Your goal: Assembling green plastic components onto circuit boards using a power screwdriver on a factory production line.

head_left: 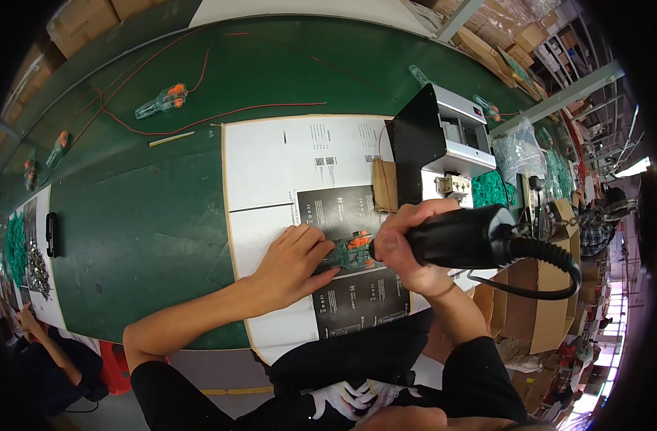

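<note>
Left hand point(296, 262): pinching clear teal housing point(353, 253) by its left end
Right hand point(399, 251): wrapped around black power screwdriver point(454, 238)
Clear teal housing: between both hands, screwdriver nose at its right end (touching? can't tell from where I'm standing)
Printed sheet point(264, 154): under left hand
Black-and-silver machine point(440, 140): beyond right hand

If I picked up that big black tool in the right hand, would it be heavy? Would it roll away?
The black tool is probably a bit heavy: its body looks thick in the right hand. It might roll, since it looks round, but the ribbed cord on its end would likely tug against that.
</note>
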{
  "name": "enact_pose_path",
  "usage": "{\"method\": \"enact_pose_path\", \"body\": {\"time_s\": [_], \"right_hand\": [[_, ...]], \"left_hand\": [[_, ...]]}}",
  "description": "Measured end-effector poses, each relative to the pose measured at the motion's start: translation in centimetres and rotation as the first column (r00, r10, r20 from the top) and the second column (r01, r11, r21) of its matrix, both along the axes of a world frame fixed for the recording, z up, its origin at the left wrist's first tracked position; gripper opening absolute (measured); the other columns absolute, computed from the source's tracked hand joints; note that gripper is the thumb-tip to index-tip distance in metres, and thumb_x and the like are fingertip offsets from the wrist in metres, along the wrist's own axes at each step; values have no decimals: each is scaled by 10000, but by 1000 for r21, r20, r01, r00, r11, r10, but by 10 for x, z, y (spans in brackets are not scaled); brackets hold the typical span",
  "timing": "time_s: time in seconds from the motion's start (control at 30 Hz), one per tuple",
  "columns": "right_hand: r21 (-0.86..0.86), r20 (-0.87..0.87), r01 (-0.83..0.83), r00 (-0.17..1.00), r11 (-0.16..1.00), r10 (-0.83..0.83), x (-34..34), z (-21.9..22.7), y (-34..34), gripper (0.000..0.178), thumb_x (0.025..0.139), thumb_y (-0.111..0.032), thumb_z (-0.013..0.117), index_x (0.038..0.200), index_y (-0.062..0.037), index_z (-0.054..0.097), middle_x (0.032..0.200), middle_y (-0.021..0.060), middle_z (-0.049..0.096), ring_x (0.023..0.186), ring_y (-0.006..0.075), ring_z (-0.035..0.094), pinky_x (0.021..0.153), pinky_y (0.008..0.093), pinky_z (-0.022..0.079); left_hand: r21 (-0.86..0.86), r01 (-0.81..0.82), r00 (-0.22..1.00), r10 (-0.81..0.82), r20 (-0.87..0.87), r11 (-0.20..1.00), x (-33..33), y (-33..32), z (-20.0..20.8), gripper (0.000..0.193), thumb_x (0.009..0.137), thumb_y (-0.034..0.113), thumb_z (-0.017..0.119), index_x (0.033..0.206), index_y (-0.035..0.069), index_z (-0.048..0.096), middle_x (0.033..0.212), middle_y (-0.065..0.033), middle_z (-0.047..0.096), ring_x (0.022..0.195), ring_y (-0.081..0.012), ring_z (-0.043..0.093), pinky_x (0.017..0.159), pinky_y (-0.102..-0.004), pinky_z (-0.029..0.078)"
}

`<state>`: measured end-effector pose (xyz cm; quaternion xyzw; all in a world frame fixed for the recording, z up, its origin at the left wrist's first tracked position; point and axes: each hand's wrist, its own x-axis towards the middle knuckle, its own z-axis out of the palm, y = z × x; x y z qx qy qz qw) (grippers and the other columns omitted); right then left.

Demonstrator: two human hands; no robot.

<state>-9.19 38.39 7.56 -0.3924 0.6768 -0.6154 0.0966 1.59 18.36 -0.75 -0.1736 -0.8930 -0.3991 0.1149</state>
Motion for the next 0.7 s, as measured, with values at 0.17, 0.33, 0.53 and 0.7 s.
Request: {"method": "enact_pose_path", "body": {"time_s": [0.17,0.33,0.53,0.7], "right_hand": [[36,-158,0,987,999,6,0,4,-9,412,890,132,627,1137,-89,382,738,89,561,567,172,574,547,332,536],[-293,126,276,960,915,-250,-12,3,12,332,845,93,724,1114,-20,567,746,17,600,570,122,576,542,283,495],[-473,50,523,819,708,-572,-67,71,47,262,936,75,637,1168,16,531,733,53,574,498,125,519,490,304,463],[-326,-7,553,809,767,-587,-83,59,43,263,938,58,643,1170,26,522,721,45,555,491,125,511,484,306,456]], "left_hand": [[-58,24,999,-22,40,998,-1,0,4,399,853,262,775,1112,-22,669,993,-113,530,932,-289,543,823,-408,451],[-129,28,995,-16,96,991,1,-1,11,415,873,297,765,1134,-11,669,995,-118,535,886,-282,554,780,-402,460],[-147,134,990,-126,61,980,1,8,11,440,894,270,758,1214,-6,635,1028,-139,570,850,-292,597,695,-392,508],[-95,156,987,-158,-13,983,2,9,3,481,889,235,763,1252,-36,600,1061,-158,590,897,-309,625,728,-395,541]]}}
